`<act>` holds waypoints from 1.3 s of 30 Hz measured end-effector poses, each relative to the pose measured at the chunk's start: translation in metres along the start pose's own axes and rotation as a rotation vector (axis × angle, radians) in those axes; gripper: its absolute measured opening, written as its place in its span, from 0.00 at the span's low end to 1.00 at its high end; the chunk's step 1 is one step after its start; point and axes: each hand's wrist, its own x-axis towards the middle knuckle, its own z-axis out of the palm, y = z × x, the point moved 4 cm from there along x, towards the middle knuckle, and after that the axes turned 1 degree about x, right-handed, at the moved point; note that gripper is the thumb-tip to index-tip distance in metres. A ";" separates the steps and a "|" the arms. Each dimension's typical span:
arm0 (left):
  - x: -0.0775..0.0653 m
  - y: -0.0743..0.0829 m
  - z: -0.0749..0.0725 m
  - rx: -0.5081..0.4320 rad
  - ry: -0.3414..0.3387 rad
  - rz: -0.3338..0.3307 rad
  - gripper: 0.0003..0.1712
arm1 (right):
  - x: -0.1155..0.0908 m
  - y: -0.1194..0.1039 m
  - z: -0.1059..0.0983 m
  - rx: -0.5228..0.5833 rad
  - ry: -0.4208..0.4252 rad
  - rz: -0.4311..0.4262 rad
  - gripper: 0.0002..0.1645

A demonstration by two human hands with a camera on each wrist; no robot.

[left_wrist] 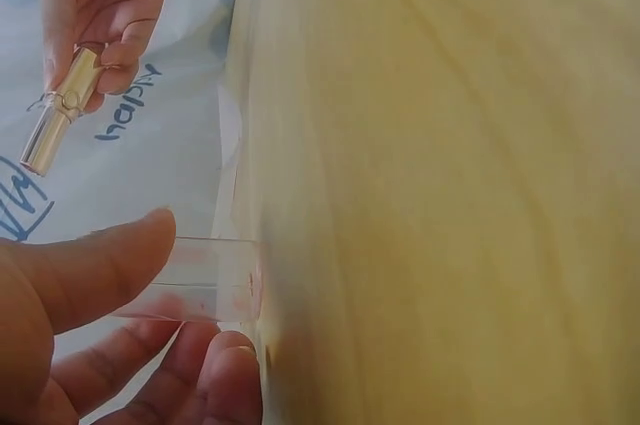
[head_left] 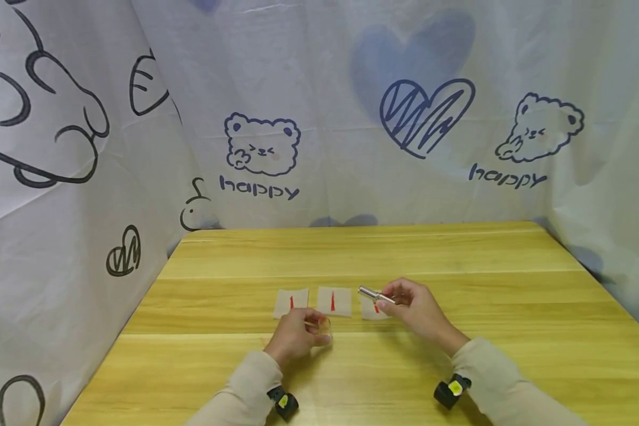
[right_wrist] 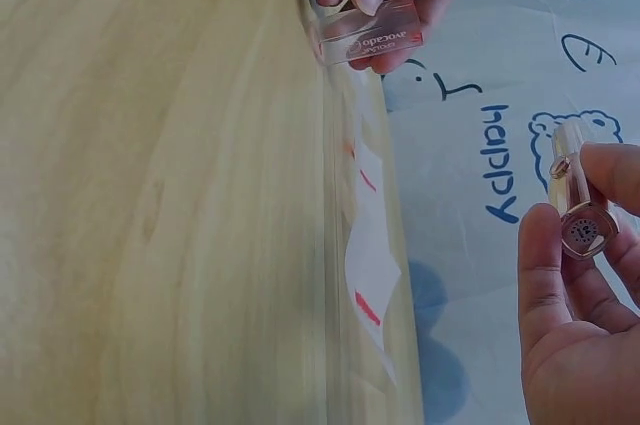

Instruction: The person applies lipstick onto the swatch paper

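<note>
My left hand (head_left: 294, 336) grips a clear plastic case (right_wrist: 368, 35) between thumb and fingers, close above the table near the left paper square. Reddish lettering that includes "avocado" runs along the case in the right wrist view. My right hand (head_left: 418, 309) pinches a shiny metallic lipstick tube (head_left: 370, 293), tilted, over the right paper square. In the left wrist view the lipstick tube (left_wrist: 62, 110) looks gold and silver. Its round end with a dotted label faces the right wrist view. Whether any lipstick shows at the other end, I cannot tell.
Three paper squares lie in a row on the wooden table (head_left: 234, 355): left (head_left: 284, 299), middle (head_left: 342, 299) and right (head_left: 369, 312). Each bears a red streak; my right hand partly covers the right one. A white curtain (head_left: 330, 165) with drawings hangs behind the table.
</note>
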 end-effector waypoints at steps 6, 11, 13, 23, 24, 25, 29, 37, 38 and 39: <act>0.000 0.002 0.001 0.042 -0.008 0.012 0.15 | 0.000 -0.001 0.000 -0.012 0.002 0.005 0.13; -0.001 0.004 0.000 0.062 -0.009 0.015 0.11 | 0.000 -0.002 0.000 -0.018 -0.005 -0.002 0.13; -0.001 0.005 0.000 0.059 -0.009 0.017 0.11 | 0.000 -0.003 0.000 -0.015 -0.007 -0.007 0.13; -0.001 0.010 -0.003 0.014 -0.018 0.031 0.09 | 0.000 -0.005 -0.004 -0.022 0.003 -0.006 0.13; -0.001 0.012 -0.004 0.013 -0.017 0.035 0.09 | 0.001 -0.006 -0.005 -0.021 0.003 -0.007 0.13; -0.001 0.013 -0.005 0.020 -0.014 0.041 0.09 | 0.001 -0.007 -0.005 -0.019 0.003 -0.009 0.13; 0.000 0.018 -0.010 0.062 -0.002 0.070 0.09 | 0.003 -0.011 -0.006 -0.020 0.002 -0.024 0.12; -0.001 0.029 -0.018 0.085 0.013 0.121 0.09 | 0.007 -0.018 -0.007 -0.027 -0.010 -0.065 0.11; -0.001 0.030 -0.019 0.089 0.016 0.129 0.09 | 0.007 -0.019 -0.007 -0.027 -0.011 -0.067 0.11; -0.001 0.031 -0.019 0.096 0.019 0.137 0.09 | 0.007 -0.019 -0.007 -0.027 -0.015 -0.069 0.11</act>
